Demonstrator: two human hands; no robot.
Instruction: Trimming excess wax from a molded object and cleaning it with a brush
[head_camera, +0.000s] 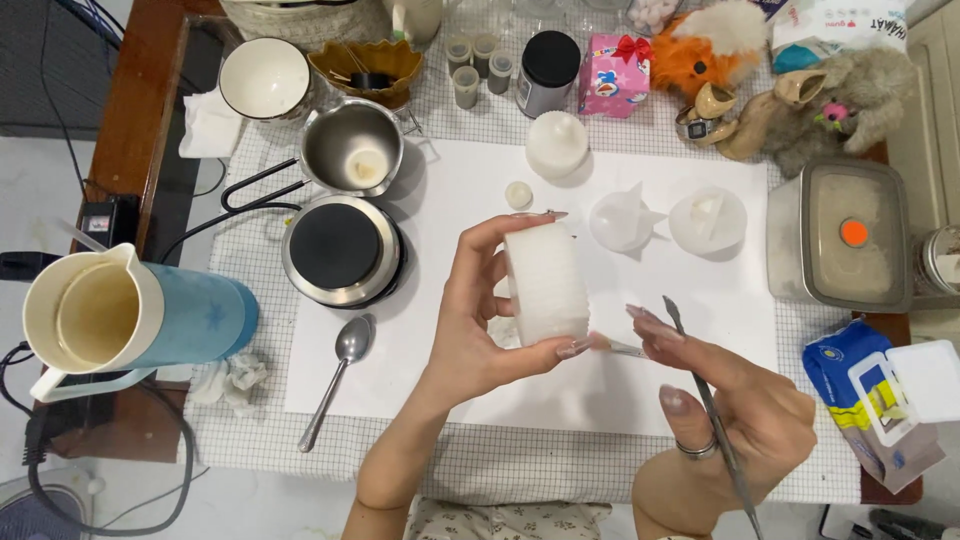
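L hand pinches a white ribbed block between thumb and fingertips, held above the paper. R hand, just beside it, grips a thin metal tool; tip prob. touches the block's lower edge. Risk: prying too hard could chip the block or pop it out of that light pinch.

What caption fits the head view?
Left hand holds a white textured block above white paper; right hand grips a thin metal tool.
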